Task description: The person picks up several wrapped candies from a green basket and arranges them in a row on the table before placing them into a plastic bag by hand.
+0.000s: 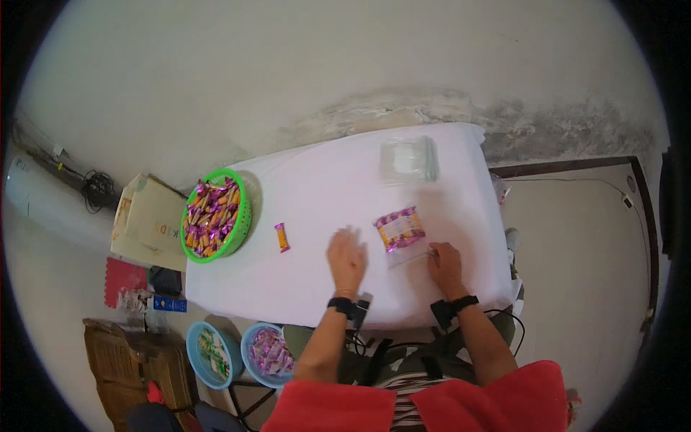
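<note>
A clear plastic bag [400, 229] filled with several purple and orange wrapped snacks lies on the white-covered table, right of the middle. Its unfilled flap stretches toward me, and my right hand [446, 268] pinches that flap's corner. My left hand [347, 259] hovers left of the bag, apart from it; its fingers are slightly blurred, loosely spread and hold nothing I can see. One loose wrapped snack bar [282, 237] lies by itself farther left. At the table's left end stands a green basket [247, 216] heaped with the same wrapped snacks.
A stack of clear flat bags [409, 160] lies at the table's far right. Beyond the table's left end is a cardboard box [150, 223]. Two blue basins, one with green packets [214, 354] and one with pink packets [271, 351], stand below the near left edge. A wall borders the far side.
</note>
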A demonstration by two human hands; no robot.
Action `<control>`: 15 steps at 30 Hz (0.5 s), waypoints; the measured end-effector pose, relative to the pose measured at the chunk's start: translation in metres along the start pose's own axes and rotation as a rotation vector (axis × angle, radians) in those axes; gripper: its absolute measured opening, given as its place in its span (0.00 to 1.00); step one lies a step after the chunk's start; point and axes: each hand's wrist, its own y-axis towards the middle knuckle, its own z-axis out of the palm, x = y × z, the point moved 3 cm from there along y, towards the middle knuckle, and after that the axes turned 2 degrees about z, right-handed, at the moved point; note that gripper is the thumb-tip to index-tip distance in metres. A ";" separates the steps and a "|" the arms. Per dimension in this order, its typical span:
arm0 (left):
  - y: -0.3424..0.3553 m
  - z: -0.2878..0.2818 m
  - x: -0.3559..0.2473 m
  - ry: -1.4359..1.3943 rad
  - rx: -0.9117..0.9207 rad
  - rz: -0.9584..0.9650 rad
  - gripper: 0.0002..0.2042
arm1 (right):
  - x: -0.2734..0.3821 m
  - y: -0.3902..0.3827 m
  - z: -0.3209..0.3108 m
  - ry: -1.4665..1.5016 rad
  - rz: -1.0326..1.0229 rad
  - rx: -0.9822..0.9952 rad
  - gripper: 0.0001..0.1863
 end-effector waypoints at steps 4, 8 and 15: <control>-0.016 -0.055 0.115 0.207 -0.384 -0.175 0.22 | 0.008 -0.016 0.006 0.066 0.068 0.063 0.12; -0.008 -0.084 0.145 0.425 -0.186 -0.437 0.18 | 0.011 -0.029 -0.010 0.094 0.137 0.042 0.10; -0.029 -0.066 0.116 0.151 -0.140 -0.539 0.09 | 0.032 -0.045 -0.013 0.161 0.123 0.081 0.07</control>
